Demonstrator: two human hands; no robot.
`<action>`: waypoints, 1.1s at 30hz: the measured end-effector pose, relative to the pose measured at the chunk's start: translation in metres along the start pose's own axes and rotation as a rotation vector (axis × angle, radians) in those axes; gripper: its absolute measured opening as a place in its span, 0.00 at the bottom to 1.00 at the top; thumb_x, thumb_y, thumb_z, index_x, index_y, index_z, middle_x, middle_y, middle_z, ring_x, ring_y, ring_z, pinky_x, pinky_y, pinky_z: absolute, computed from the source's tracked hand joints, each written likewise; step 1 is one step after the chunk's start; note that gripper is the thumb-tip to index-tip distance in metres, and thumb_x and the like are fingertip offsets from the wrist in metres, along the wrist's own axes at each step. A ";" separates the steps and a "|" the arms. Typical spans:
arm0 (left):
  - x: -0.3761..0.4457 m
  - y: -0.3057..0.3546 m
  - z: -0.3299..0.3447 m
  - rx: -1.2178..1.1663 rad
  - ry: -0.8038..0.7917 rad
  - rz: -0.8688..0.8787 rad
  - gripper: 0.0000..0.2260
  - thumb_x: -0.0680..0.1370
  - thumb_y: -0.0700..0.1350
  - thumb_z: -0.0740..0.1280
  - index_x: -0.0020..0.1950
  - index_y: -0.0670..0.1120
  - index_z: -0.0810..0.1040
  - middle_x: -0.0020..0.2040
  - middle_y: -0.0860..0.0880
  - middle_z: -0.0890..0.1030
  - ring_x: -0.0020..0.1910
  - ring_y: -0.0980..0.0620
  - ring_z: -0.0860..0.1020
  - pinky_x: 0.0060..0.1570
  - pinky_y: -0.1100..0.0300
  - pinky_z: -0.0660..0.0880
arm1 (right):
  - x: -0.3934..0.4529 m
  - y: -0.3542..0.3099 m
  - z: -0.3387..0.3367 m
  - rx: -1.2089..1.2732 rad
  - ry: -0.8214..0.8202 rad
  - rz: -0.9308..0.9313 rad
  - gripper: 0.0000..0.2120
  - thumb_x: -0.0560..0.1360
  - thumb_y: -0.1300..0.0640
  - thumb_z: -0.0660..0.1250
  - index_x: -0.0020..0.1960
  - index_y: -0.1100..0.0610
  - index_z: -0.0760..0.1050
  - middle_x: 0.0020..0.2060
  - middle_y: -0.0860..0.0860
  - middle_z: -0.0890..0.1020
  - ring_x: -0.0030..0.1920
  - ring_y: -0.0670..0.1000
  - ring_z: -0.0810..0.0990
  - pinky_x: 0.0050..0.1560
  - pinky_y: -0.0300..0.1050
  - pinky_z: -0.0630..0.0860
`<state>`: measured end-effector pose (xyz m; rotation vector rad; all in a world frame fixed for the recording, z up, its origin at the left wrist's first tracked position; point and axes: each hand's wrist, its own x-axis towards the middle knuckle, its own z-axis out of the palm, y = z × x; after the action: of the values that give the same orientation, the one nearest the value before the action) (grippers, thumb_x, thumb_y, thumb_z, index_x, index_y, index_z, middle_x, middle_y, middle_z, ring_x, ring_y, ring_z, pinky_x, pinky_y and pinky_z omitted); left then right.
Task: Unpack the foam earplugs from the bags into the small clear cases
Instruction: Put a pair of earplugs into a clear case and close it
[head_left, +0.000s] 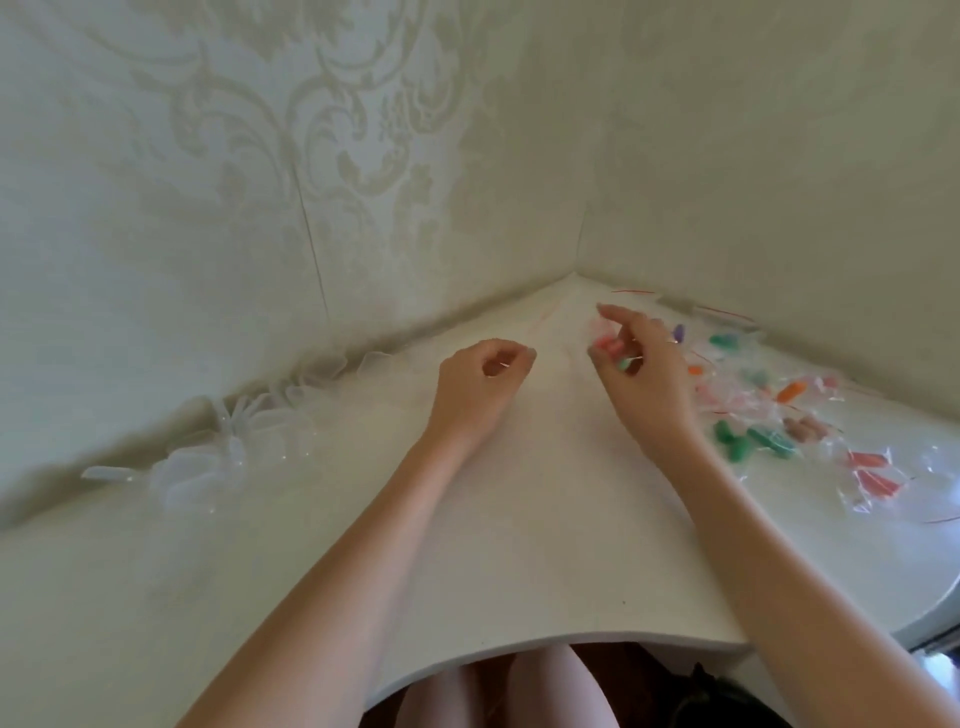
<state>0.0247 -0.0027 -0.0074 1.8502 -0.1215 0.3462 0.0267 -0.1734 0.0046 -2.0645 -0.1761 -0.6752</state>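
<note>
My right hand (641, 358) holds a small clear bag (605, 340) with pink and green earplugs inside, fingers curled round it above the white table (519, 519). My left hand (485, 379) hovers to the left of it, fingers curled with thumb and forefinger nearly touching; nothing shows plainly between them. More bags of green, orange, red and purple earplugs (769, 415) lie scattered at the right. Several small clear cases (218, 447) stand along the left wall.
The table sits in a corner between two patterned walls. Its curved front edge (519, 654) runs above my knees. Thin red bag strips (727, 312) lie near the right wall. The table's right edge drops off at the far right.
</note>
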 end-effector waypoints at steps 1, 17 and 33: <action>0.002 -0.001 -0.001 -0.148 -0.006 -0.088 0.06 0.75 0.50 0.70 0.47 0.49 0.82 0.43 0.52 0.83 0.44 0.54 0.82 0.47 0.65 0.76 | 0.000 -0.004 0.002 0.125 -0.004 0.005 0.18 0.74 0.64 0.67 0.62 0.51 0.74 0.43 0.50 0.75 0.42 0.46 0.76 0.53 0.24 0.65; 0.004 0.003 -0.023 -0.226 -0.212 -0.191 0.03 0.75 0.40 0.70 0.44 0.40 0.81 0.27 0.47 0.73 0.25 0.42 0.79 0.25 0.54 0.78 | 0.014 -0.025 0.020 0.118 -0.427 0.049 0.08 0.78 0.59 0.65 0.52 0.57 0.82 0.34 0.40 0.79 0.33 0.35 0.75 0.39 0.23 0.66; 0.007 -0.010 -0.021 0.230 0.226 0.168 0.07 0.74 0.47 0.72 0.51 0.49 0.79 0.43 0.57 0.81 0.38 0.58 0.80 0.39 0.63 0.75 | 0.014 -0.009 0.024 0.131 -0.220 0.253 0.05 0.74 0.59 0.67 0.41 0.54 0.80 0.34 0.49 0.81 0.34 0.46 0.78 0.39 0.37 0.72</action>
<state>0.0303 0.0214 -0.0090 2.0169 -0.0849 0.7084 0.0450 -0.1504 0.0085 -1.9882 -0.0791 -0.2745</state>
